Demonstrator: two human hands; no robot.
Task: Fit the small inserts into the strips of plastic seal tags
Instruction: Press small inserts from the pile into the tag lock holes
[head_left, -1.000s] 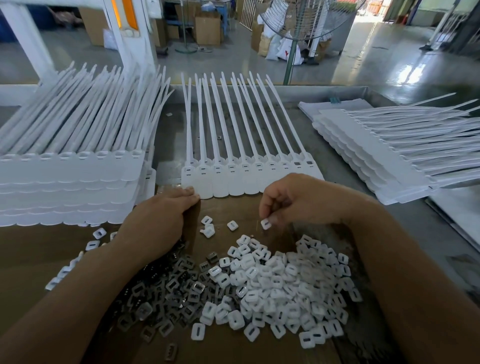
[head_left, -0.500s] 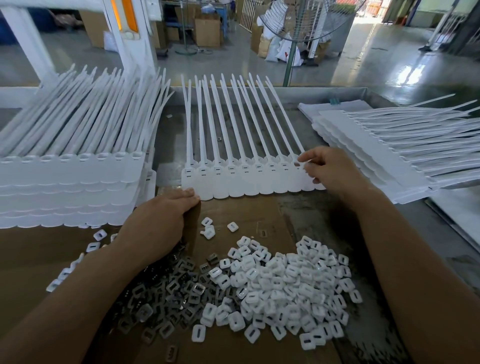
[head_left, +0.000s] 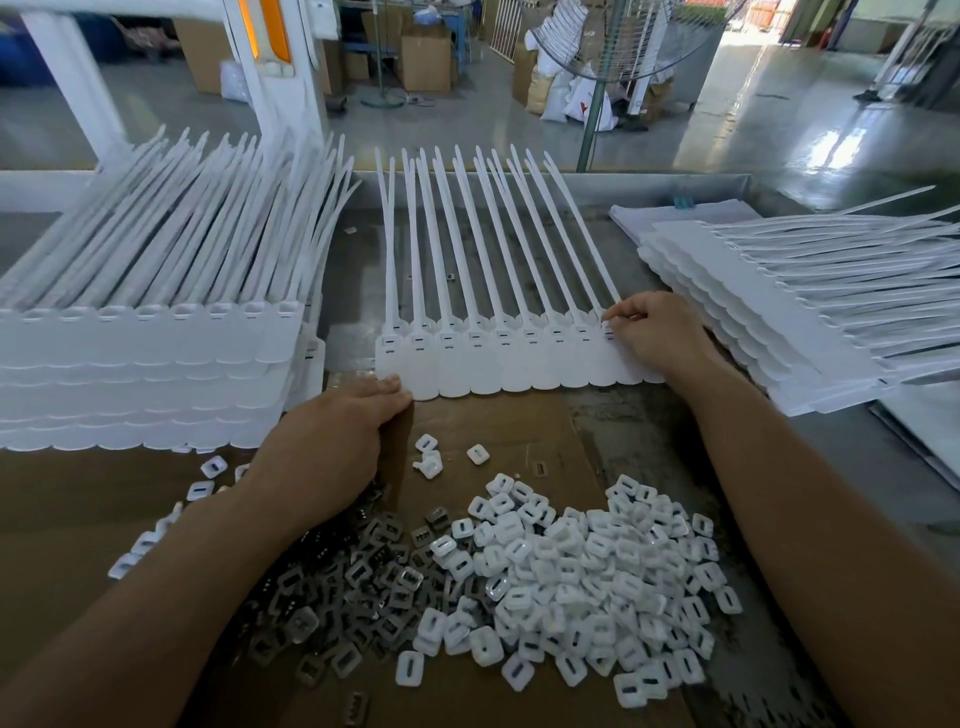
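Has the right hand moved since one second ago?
Yes. The right hand went from above the pile of white inserts forward to the right end of the middle strip.

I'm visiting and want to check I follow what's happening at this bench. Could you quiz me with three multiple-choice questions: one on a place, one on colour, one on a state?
1. Where is the right hand?
A) at the right end of the flat strip of tags
B) down at the person's side
C) raised in the air

2. What colours are the loose inserts?
A) red and blue
B) white and dark grey
C) all yellow

3. How is the left hand?
A) lifting an insert in the air
B) fingers fairly straight, touching the strip's near left corner
C) out of view

Answers:
1 A: its fingertips pinch at the last tag's head.
2 B: a white heap lies beside a dark grey heap.
3 B: its fingertips meet the strip's edge and hold nothing.
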